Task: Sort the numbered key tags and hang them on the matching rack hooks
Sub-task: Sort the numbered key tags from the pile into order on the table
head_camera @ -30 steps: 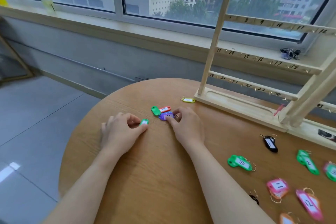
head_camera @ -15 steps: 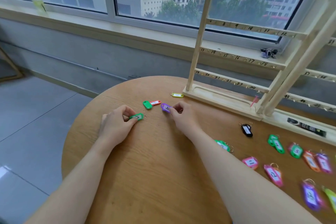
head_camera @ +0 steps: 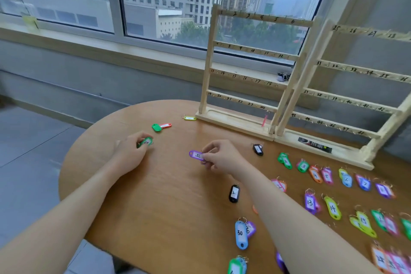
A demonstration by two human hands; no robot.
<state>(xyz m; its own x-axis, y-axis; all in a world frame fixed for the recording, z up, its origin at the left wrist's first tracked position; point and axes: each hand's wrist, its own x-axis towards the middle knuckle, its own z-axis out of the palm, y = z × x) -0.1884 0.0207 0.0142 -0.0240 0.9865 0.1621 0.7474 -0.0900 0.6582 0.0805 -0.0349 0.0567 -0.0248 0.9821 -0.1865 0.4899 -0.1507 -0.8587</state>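
Landmark: I place everything from the left rack (head_camera: 251, 78), which stands at the far side of the round table (head_camera: 169, 207).
Right hand: my right hand (head_camera: 222, 157) pinches the purple tag (head_camera: 196, 155) by its ring end, in front of the rack base, label up, I judge so I can read the number.
Left hand: my left hand (head_camera: 131, 153), well left of the rack, has its fingers curled round a green tag (head_camera: 145, 142).
Sorted rows: numbered tags (head_camera: 311, 202) lie in rows in front of the rack and to its right, seemingly in order.
Strays: a green-and-red pair (head_camera: 161, 127) and a yellow tag (head_camera: 189, 118) lie just left of the base.
Room: bare wood lies between my hands; the table edge curves close beyond my left hand, so I'd work rackward.
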